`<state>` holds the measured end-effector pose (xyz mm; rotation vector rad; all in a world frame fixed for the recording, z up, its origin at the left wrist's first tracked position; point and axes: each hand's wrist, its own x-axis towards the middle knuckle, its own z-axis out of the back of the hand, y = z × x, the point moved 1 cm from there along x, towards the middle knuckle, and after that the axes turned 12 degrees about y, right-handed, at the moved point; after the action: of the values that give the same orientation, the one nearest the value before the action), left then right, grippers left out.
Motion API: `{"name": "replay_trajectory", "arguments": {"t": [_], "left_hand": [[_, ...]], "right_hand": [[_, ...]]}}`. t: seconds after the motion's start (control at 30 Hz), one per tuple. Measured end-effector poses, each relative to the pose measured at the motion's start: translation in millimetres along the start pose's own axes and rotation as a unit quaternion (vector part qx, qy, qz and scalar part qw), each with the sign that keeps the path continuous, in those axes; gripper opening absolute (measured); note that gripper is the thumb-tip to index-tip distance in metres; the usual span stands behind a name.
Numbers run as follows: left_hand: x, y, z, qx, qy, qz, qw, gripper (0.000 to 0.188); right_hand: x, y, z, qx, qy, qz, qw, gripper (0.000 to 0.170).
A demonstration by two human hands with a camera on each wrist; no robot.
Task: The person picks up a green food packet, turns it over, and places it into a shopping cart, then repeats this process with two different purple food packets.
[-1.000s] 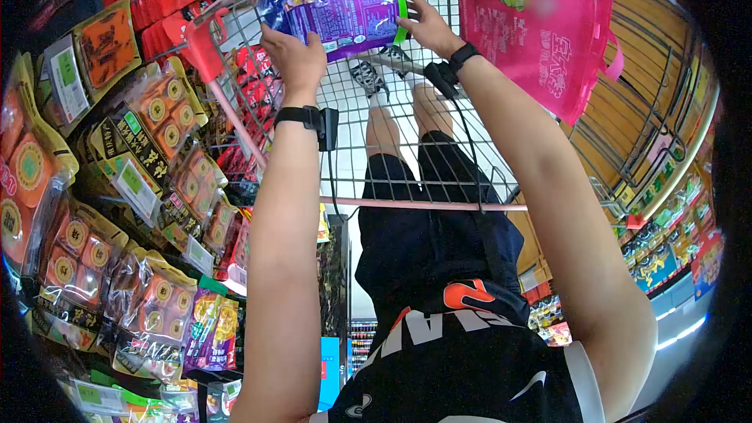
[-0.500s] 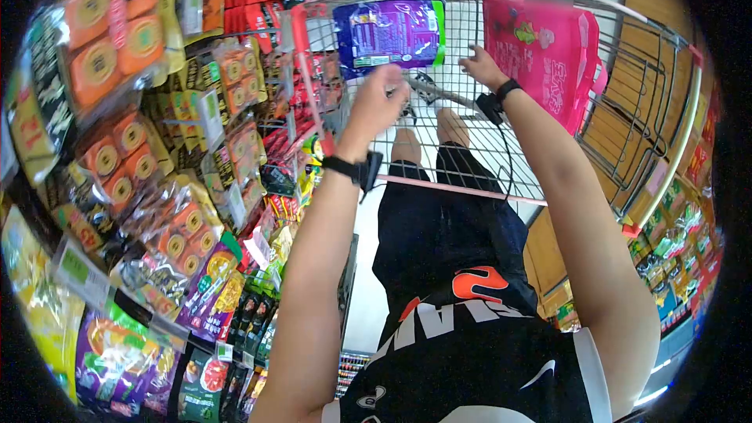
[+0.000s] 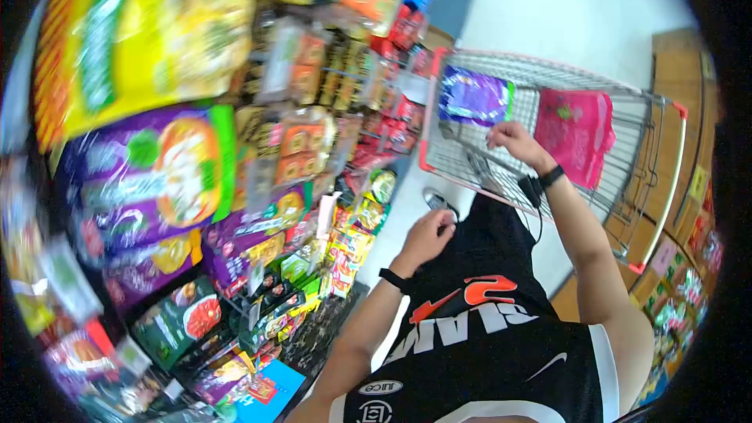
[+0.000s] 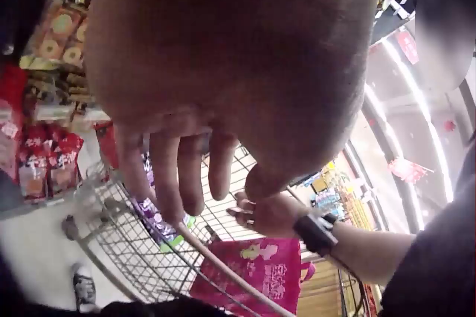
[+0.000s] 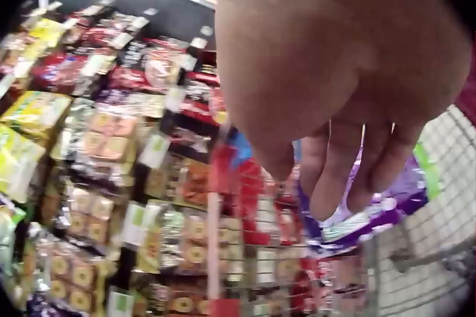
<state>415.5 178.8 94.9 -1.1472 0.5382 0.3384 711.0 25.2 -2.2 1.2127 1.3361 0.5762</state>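
My left hand (image 3: pixel 427 239) is held in front of my body on the near side of the cart, its fingers hanging loosely with nothing in them. Over the cart basket my right hand (image 3: pixel 518 145) hangs with fingers relaxed and bent, also holding nothing. Beyond that hand, a purple food pouch with a green edge (image 3: pixel 474 97) lies in the wire shopping cart (image 3: pixel 627 149). A pink bag (image 3: pixel 574 135) with white lettering stands to the pouch's right in the same cart. In the right wrist view, the fingers partly cover the pouch (image 5: pixel 401 205).
Shelves of packaged snacks fill the left side, with a large yellow bag (image 3: pixel 149 39) and a purple-green pouch (image 3: pixel 149 176) close by. Wooden display boxes (image 3: pixel 674 141) stand beyond the cart on the right. Pale floor (image 3: pixel 572 0) shows past the cart.
Both hands have come away from the purple pouch, which now lies in the cart. My left hand has drawn back toward my body, and the head view has swung left toward the shelves.
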Motion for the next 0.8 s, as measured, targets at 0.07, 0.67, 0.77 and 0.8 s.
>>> {"name": "replay_trajectory", "arguments": {"t": [0.07,0.67,0.77,0.8], "left_hand": [[-27.9,13.0,7.0,0.074,0.005,0.002,0.997,0.036],[-246.6,148.9,-25.8,-0.056,-0.279,0.015,0.958,0.041],[-246.7,168.9,-32.1,-0.065,-0.304,0.009,0.950,0.040],[-243.7,177.6,-34.8,-0.074,-0.311,0.002,0.947,0.040]], "right_hand": [[2.5,90.3,-49.9,0.042,0.079,0.064,0.994,0.025],[152.3,379.5,-269.9,0.130,0.219,0.041,0.966,0.056],[155.5,384.5,-269.3,0.125,0.225,0.019,0.966,0.047],[157.8,378.7,-263.2,0.117,0.223,0.025,0.967,0.044]]}}
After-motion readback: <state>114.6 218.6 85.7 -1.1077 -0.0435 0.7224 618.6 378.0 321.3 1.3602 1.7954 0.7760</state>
